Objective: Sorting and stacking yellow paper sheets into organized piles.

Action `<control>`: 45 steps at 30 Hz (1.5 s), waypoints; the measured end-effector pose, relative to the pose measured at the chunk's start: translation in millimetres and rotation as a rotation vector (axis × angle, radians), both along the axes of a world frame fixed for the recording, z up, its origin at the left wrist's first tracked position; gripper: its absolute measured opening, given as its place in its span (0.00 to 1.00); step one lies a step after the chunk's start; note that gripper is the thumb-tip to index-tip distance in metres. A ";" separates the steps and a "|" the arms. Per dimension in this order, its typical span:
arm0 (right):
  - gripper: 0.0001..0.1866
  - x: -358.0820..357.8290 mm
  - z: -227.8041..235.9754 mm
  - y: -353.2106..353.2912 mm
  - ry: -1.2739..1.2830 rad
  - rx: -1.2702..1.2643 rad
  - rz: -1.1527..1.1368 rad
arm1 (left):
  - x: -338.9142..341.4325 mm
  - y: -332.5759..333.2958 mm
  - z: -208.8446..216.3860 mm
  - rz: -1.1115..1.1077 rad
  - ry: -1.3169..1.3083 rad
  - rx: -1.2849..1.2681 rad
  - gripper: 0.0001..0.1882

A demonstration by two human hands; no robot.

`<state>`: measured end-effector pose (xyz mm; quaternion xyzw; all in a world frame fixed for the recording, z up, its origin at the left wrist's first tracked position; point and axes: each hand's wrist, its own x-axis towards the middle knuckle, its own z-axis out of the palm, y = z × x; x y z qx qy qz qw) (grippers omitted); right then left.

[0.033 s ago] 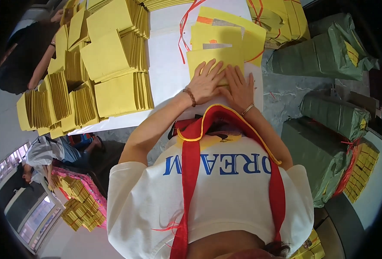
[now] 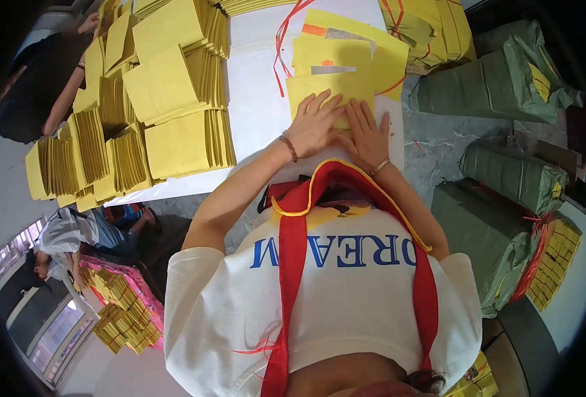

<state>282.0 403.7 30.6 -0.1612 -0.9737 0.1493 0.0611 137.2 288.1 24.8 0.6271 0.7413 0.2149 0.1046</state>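
Both of my hands lie side by side on a folded sheet of yellow paper (image 2: 329, 85) at the table's near edge. My left hand (image 2: 316, 124) rests flat with its fingers spread over the sheet's lower part. My right hand (image 2: 367, 135) touches the sheet's lower right, fingers stretched and thumb pointing toward the left hand. Just beyond is another yellow sheet (image 2: 333, 53) with an orange and a grey patch. Behind that, a larger yellow sheet (image 2: 389, 56) lies askew. The paper under my palms is hidden.
Stacks of folded yellow paper (image 2: 167, 86) cover the left of the white table (image 2: 256, 99). Red string (image 2: 280, 49) lies near my sheets. Tied yellow bundles (image 2: 432, 30) and green wrapped bales (image 2: 482, 231) stand right. One person (image 2: 45, 89) works far left; another (image 2: 74, 231) sits lower left.
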 end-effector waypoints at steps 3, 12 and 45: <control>0.32 -0.2 -3.5 -2.2 -0.049 0.040 -0.009 | -17.8 -2.0 -6.2 0.034 -0.498 0.135 0.34; 0.31 1.1 -10.0 -1.5 -0.023 0.061 -0.008 | 8.6 -1.5 27.9 -0.049 0.223 0.009 0.34; 0.23 16.6 -13.2 17.9 0.235 -0.145 -0.005 | -89.6 -242.3 131.2 0.401 0.610 -0.178 0.28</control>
